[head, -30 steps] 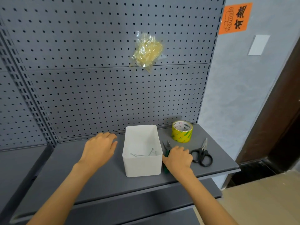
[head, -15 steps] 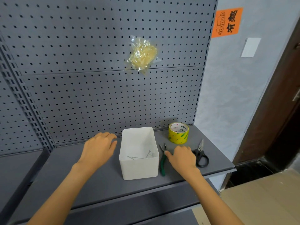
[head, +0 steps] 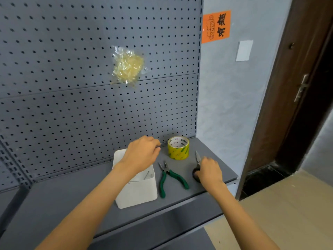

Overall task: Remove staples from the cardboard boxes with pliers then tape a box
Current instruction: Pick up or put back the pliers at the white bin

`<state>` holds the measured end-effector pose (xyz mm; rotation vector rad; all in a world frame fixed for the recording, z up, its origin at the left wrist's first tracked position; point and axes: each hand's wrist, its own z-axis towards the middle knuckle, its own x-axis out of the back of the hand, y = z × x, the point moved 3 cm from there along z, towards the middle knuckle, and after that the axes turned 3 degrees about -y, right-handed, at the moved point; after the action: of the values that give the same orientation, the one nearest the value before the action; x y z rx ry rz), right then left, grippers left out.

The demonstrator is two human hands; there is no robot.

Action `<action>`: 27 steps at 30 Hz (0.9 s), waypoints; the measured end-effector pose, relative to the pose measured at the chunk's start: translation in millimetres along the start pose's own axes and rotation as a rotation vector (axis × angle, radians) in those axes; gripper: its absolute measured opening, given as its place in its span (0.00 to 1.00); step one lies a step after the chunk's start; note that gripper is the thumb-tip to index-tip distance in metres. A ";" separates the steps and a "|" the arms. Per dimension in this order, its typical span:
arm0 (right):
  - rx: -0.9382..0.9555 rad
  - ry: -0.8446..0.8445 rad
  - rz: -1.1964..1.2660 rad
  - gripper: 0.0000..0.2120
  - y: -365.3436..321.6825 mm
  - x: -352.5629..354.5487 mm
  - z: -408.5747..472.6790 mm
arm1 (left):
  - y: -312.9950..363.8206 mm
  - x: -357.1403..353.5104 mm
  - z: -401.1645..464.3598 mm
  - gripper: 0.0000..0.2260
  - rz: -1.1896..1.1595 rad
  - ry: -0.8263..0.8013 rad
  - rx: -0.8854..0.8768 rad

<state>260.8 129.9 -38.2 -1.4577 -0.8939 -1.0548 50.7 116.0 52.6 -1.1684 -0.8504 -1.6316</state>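
Honestly the step here looked like gearing up for the taping part, so my take: grab the scissors by the loops with the blades pointed away, lift them straight up off the shelf [head: 212, 186] rather than dragging them over the front edge, and bring the tape along in the other hand so both are ready at the box.

Nearest the front edge, the white bin [head: 138, 193] sat with a few loose staples or nails inside, hard to tell which. Just right of it lay the green-handled pliers [head: 170, 179], handles toward the front edge, nose pointing back, nobody touching them.

Further right, near the shelf's right front corner, the right hand [head: 210, 173] was down on the black scissors [head: 197, 167]. Its fingers were curled over the handle loops and looked like they gripped them, though the loops were mostly hidden under the hand. The blades stuck out toward the back.

The left hand [head: 142, 155] hovered over the bin's back rim, fingers curled loosely. There was a thin metallic glint at the fingertips, but I couldn't tell if it was pinching anything.

At the back right of the shelf, against the pegboard [head: 72, 114], stood the yellow tape roll [head: 178, 147], untouched, just beyond the left hand. No cardboard box was clearly in reach on the shelf.
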 end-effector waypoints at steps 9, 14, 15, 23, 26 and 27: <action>-0.079 -0.078 -0.014 0.11 29.9 7.7 4.3 | 43.5 -71.9 66.5 0.12 0.071 -0.270 -0.100; -0.061 -0.052 -0.056 0.13 32.0 9.3 6.8 | 53.2 -94.4 88.5 0.13 0.131 -0.324 -0.130; -0.068 -0.049 -0.061 0.17 33.8 9.0 6.7 | 54.8 -95.7 91.1 0.13 0.136 -0.329 -0.124; -0.070 0.011 0.060 0.11 45.3 10.2 5.1 | 58.9 -95.5 100.2 0.11 0.185 -0.292 -0.133; -0.067 0.033 0.095 0.12 44.5 11.9 6.2 | 60.3 -88.2 100.9 0.12 0.171 -0.252 -0.133; -0.060 0.045 0.097 0.12 42.4 15.6 5.9 | 61.0 -83.2 101.1 0.12 0.164 -0.231 -0.134</action>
<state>306.3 129.4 -37.4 -1.5061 -0.7584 -1.0455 149.6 210.3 5.8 -1.5021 -0.7743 -1.4557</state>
